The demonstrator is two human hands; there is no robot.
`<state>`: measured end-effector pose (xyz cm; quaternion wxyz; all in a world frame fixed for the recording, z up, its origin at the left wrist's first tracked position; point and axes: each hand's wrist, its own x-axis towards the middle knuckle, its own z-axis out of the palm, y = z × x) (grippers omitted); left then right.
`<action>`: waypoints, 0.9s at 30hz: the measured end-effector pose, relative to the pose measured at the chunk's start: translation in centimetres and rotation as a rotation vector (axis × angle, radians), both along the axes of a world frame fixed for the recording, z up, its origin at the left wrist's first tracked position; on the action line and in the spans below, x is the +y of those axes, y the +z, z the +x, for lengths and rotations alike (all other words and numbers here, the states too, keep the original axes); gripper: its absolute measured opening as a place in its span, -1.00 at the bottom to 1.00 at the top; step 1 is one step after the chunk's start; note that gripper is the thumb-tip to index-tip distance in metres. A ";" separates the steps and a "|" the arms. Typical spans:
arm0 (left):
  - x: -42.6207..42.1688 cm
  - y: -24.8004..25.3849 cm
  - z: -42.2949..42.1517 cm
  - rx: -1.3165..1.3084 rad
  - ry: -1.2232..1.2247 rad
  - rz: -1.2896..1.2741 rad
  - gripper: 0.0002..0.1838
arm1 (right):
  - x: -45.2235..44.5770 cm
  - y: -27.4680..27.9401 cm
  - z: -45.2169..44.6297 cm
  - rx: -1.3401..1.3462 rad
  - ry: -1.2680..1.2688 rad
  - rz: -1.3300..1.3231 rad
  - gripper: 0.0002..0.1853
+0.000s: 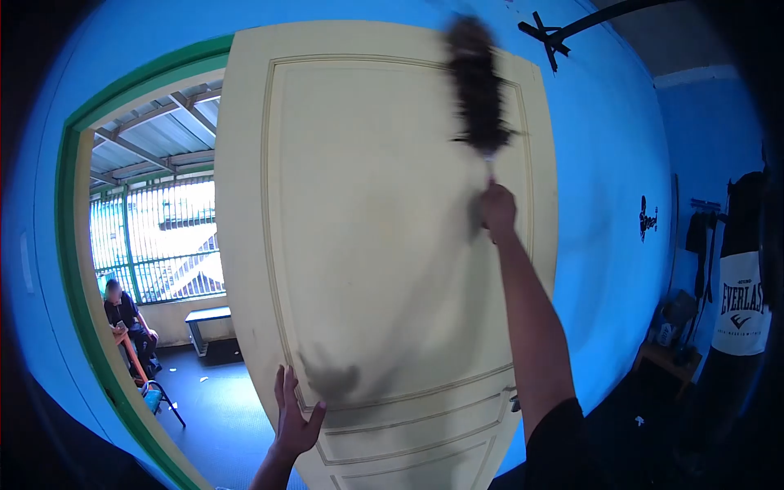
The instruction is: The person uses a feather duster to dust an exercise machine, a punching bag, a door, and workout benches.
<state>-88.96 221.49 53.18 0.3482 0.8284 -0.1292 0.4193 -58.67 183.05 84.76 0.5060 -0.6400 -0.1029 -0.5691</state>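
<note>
Blue wall (608, 196) fills the backdrop from where I stand. Green door frame (70, 245) on the left, opening onto a fenced, roofed area. Cream panelled door (384, 220) stands open, right in front of the worker. Through the opening: a seated person (126, 318), plus a low bench (209, 314) by the far wall. Far right, a black punching bag (739, 298) with a white EVERLAST band. Dark feather duster (478, 90), blurred, is raised upright at the door's upper right; can't tell if bristles touch. Right hand (499, 212) is clamped on its handle, arm stretched up. Left hand (296, 420) is low by the door's left side, empty, fingers apart; contact with door unclear. Small dark door handle (514, 400), lower right edge.
</note>
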 end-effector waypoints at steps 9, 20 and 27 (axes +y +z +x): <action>0.7 -3.1 -1.1 0.155 0.001 -0.108 -0.03 | 4.6 -11.3 -2.0 0.030 -0.216 -0.292 -0.62; -0.4 -4.2 -1.0 0.182 -0.021 -0.157 -0.04 | 12.9 -35.6 -13.0 0.154 0.361 -0.373 -0.70; -1.7 -5.0 -2.0 0.274 -0.028 -0.186 -0.14 | 7.6 -44.8 -11.7 0.467 0.696 0.672 -0.58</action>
